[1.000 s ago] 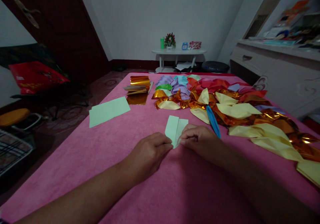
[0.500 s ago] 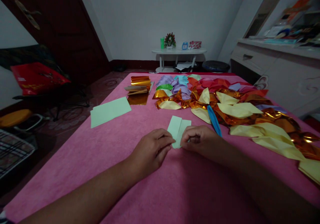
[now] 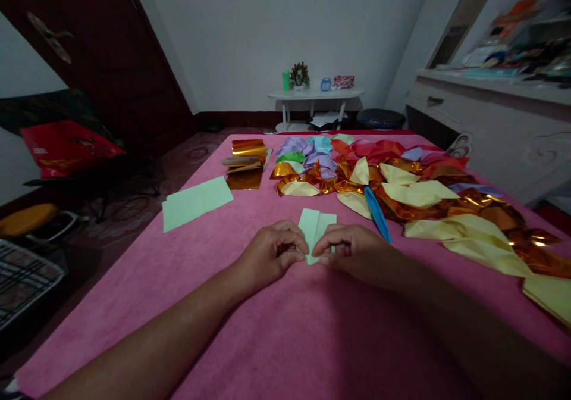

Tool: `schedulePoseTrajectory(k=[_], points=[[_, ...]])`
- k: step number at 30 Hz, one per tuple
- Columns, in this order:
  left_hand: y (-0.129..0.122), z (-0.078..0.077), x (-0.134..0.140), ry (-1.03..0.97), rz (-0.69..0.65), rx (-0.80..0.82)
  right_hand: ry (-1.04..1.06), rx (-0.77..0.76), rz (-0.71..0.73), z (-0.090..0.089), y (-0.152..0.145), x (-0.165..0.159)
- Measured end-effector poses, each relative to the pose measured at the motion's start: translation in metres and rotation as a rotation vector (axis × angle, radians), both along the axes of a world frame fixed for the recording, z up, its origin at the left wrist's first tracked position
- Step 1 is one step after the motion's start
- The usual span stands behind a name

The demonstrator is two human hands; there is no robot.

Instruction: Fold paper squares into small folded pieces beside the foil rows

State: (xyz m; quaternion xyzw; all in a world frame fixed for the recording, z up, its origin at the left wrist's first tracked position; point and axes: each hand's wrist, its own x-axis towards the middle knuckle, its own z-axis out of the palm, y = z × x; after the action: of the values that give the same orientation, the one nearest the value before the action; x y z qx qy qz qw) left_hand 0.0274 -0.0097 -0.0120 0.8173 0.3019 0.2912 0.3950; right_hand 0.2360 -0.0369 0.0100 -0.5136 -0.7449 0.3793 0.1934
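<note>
A small pale green folded paper (image 3: pixel 312 224) lies on the pink cloth between my hands, a lengthwise fold edge running down its middle. My left hand (image 3: pixel 275 251) pinches its near left corner between thumb and fingers. At the near right corner, my right hand (image 3: pixel 350 246) pinches the paper the same way, and the near end narrows between the two hands. The fingertips hide part of the folded corners. To the left lies a stack of pale green paper sheets (image 3: pixel 198 202). Just beyond my right hand rests a blue strip-like thing (image 3: pixel 377 214).
Gold foil sheets (image 3: pixel 244 177) lie at the back left of the pink-covered table (image 3: pixel 134 305). Folded paper pieces in yellow (image 3: pixel 419 194), gold, red and purple spread over the right side. Beyond stand a white side table (image 3: pixel 316 94) and a dresser (image 3: pixel 486 120).
Both hands have closed in on the near end of the green paper, whose near corners are now drawn inward to a narrower tip. The view has shifted slightly.
</note>
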Motion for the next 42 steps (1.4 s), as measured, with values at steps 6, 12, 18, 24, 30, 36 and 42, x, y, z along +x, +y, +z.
schedulePoseTrajectory(k=[6,12,18,24,30,36,42], points=[[0.003,0.000,0.000,-0.014,-0.056,0.009,-0.002,0.087,-0.057,-0.004,-0.009,-0.005],[0.008,-0.001,0.002,0.031,-0.062,0.006,-0.092,0.257,-0.090,-0.009,-0.029,-0.006],[0.008,0.000,0.003,0.069,-0.058,0.001,-0.183,0.380,0.002,-0.007,-0.038,-0.008],[0.009,0.000,0.004,0.102,-0.052,0.037,-0.296,0.506,0.057,-0.010,-0.043,-0.010],[0.010,0.002,0.006,0.163,-0.043,0.072,-0.339,0.526,0.073,-0.009,-0.046,-0.012],[0.009,0.005,0.008,0.255,0.010,0.107,-0.360,0.536,0.096,-0.007,-0.046,-0.012],[0.006,0.010,0.010,0.330,0.061,0.165,-0.411,0.552,0.127,-0.011,-0.046,-0.011]])
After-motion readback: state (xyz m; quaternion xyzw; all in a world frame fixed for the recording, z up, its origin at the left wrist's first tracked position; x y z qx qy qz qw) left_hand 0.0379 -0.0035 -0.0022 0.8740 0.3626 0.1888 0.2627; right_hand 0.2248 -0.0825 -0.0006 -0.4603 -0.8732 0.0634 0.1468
